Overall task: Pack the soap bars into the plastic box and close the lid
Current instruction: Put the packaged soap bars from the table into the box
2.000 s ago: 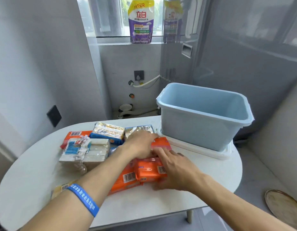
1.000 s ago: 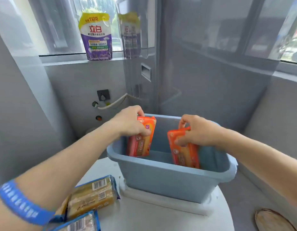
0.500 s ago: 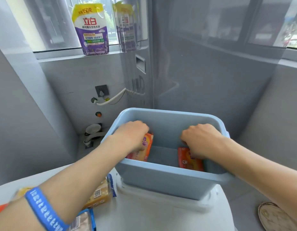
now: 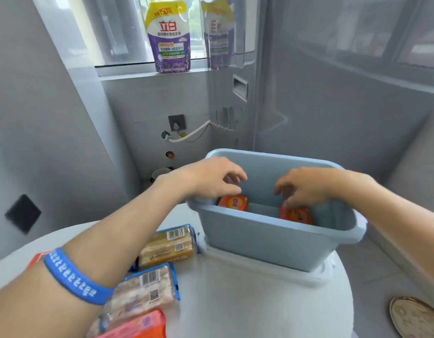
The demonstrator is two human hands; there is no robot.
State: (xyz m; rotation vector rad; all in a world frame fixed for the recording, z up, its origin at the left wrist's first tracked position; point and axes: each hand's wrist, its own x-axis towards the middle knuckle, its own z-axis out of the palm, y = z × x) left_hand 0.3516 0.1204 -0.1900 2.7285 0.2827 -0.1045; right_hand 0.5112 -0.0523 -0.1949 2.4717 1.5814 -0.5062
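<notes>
A light blue plastic box (image 4: 272,240) stands on its white lid (image 4: 260,267) at the right of the white table. Two orange soap bars lie inside it, one at the left (image 4: 233,203) and one at the right (image 4: 296,215). My left hand (image 4: 211,179) hovers above the box's left end, fingers loosely curled and holding nothing. My right hand (image 4: 306,185) hangs over the right bar, fingers relaxed and apart from it. On the table left of the box lie a yellow soap pack (image 4: 168,247), a pale pack with blue edges (image 4: 143,291) and an orange bar (image 4: 138,325).
The table (image 4: 235,301) ends near the box at the right. A round brass-coloured tray (image 4: 416,318) lies on the floor beyond that edge. A purple detergent pouch (image 4: 168,35) stands on the window sill. Grey walls close in behind and at both sides.
Both hands carried an orange bar from the table into the box, let go, and have risen out of it. The view has tilted back down toward the table.
</notes>
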